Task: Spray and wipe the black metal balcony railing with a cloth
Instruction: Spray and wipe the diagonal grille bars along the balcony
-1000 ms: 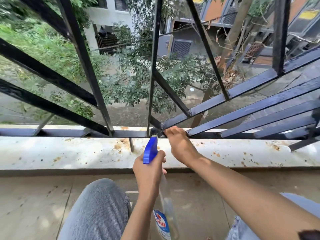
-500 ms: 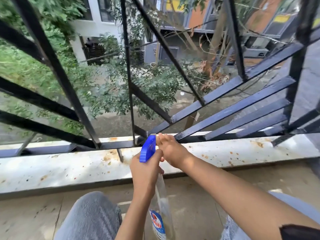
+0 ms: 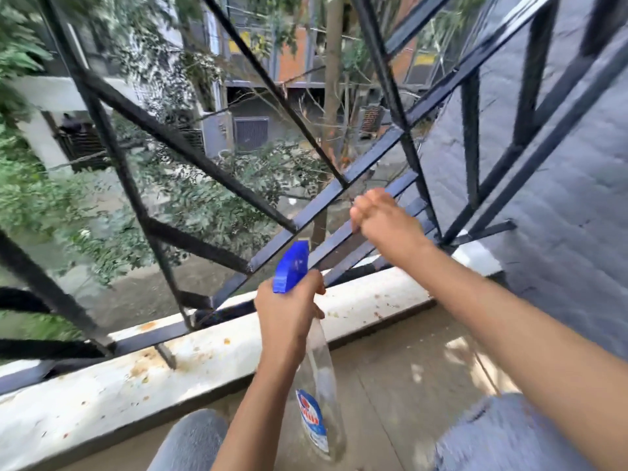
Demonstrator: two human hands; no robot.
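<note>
The left grip (image 3: 289, 311) is wrapped round the neck of the spray bottle (image 3: 317, 385), which points at the railing (image 3: 204, 168) just ahead, probably ready to wet more bars. Up and to its right, the right grip (image 3: 384, 222) curls over one slanted bar, likely wiping. Any cloth inside it is hidden.

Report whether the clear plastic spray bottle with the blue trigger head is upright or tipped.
Roughly upright: the left hand grips the clear plastic spray bottle at its neck, blue head on top, body below.
</note>
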